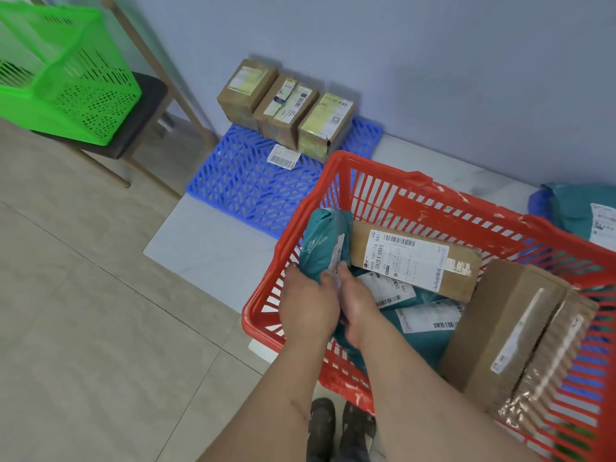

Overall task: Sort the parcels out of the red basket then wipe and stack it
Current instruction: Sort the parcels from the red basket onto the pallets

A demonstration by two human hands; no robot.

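Red basket (430,208) taken as landmark; it sits tilted on the floor (83,311) by the wall, lower right of view, parcels inside.

Blue pallet (246,185): flat on the floor, just beyond the basket's far-left corner, against the wall. Three taped cardboard boxes (283,108) stand on its wall side in a touching row; a loose barcode label (283,156) lies in front of them.

Green basket (63,75): well left of the red basket, up on a dark-seated stool (140,125).

Inside the red basket: large brown box (506,331) at the near-right side, tilted; labelled brown box (416,258) toward the far wall, lying across teal mailer bags (423,315) with white labels at the bottom.

Teal parcel (325,243): at the basket's left wall, upper end above the rim. Both hands are clamped on its lower end, side by side and touching, left hand (308,306) on the outer side, right hand (358,301) on the label side.

More teal bags (580,211) lie beyond the basket's far-right rim.

Two dark shoes (340,425) stand on the floor just at the basket's near rim.
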